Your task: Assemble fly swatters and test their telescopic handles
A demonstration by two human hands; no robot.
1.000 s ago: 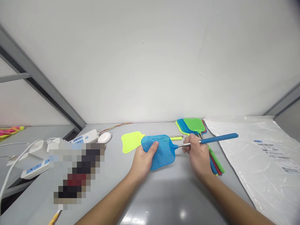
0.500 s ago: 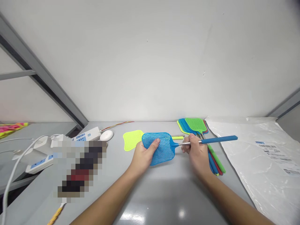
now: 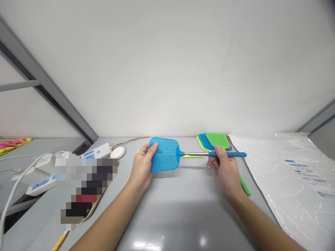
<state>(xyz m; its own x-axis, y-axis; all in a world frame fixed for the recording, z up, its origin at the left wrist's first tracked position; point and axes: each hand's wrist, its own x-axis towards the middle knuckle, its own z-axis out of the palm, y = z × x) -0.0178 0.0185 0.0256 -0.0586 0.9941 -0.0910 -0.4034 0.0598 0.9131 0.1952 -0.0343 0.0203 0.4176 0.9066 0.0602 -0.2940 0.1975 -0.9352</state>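
Note:
A blue fly swatter (image 3: 167,155) with a metal shaft is held level above the table between both hands. My left hand (image 3: 143,162) pinches the left edge of its mesh head, thumb on top. My right hand (image 3: 224,169) grips the blue handle near where the shaft enters it. Behind the blue mesh lies a yellow swatter, mostly hidden; its yellow handle (image 3: 193,157) shows past the shaft. Just beyond my right hand is a pile of swatters (image 3: 217,140) in green, blue, yellow and red. A green handle (image 3: 245,185) from it sticks out beside my right wrist.
A white plastic mailing bag (image 3: 277,167) with a printed label covers the table's right side. To the left are a power strip (image 3: 101,151) with plugs and cables, a round white object (image 3: 117,152) and a pixelated item (image 3: 90,188). A wall rises behind the grey table (image 3: 178,209).
Both hands and the blue swatter have moved left. My right hand has shifted from the metal shaft to the handle, and my left hand now holds the mesh nearer its outer edge.

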